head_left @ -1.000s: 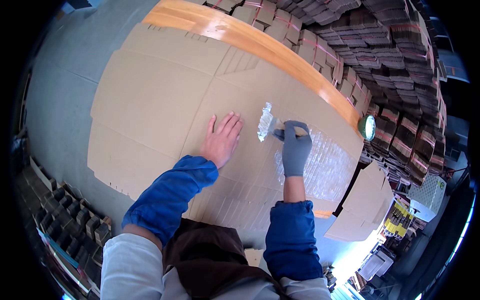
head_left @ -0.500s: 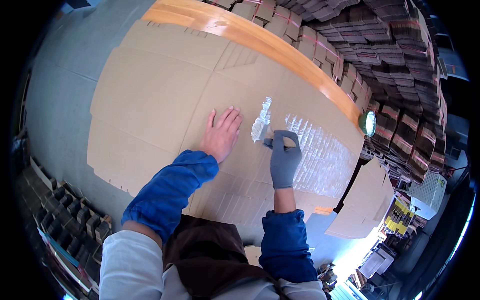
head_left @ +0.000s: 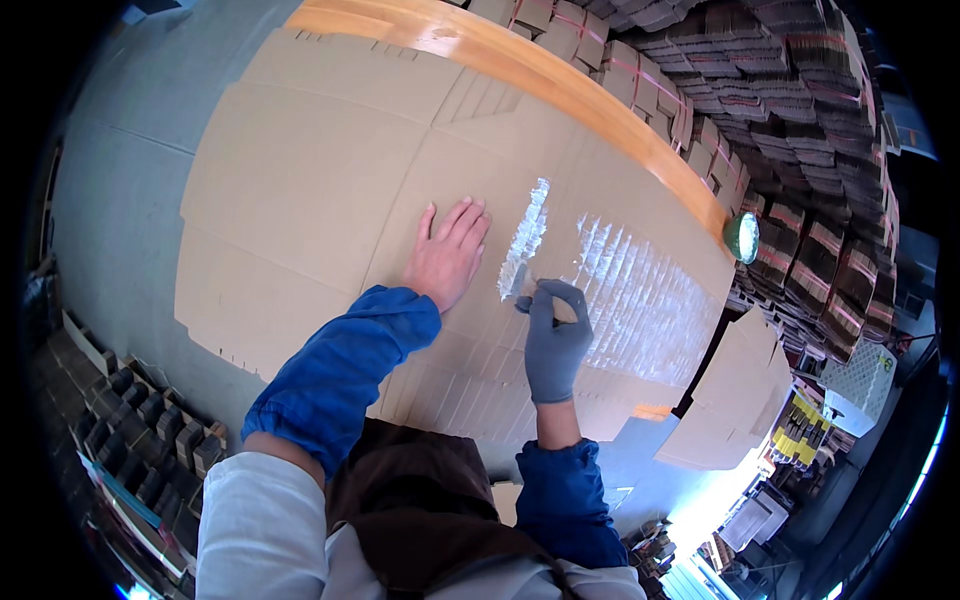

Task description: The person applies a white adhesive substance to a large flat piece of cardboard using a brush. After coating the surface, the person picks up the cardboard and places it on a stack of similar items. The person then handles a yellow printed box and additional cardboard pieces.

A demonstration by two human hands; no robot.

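Observation:
A large flat cardboard sheet (head_left: 320,190) with crease lines and slotted edges lies across the table. My bare left hand (head_left: 447,253) rests flat on it, fingers stretched out, left of a streak of white paste (head_left: 528,228). My right hand (head_left: 559,335), in a grey glove, is closed around a flat brush (head_left: 519,281), mostly hidden by the fingers. The brush tip touches the near end of the streak. To the right, a broad patch of white paste (head_left: 645,300) in ridged rows covers the cardboard.
An orange wooden edge (head_left: 560,80) runs along the table's far side, with a green bowl of white stuff (head_left: 742,238) at its right end. Beyond it stand tied cardboard bundles (head_left: 640,80). Another cardboard piece (head_left: 730,395) lies at the right.
My right hand has drawn the brush toward me and slightly left, and the white streak is longer at its near end. My left hand stays flat in nearly the same place.

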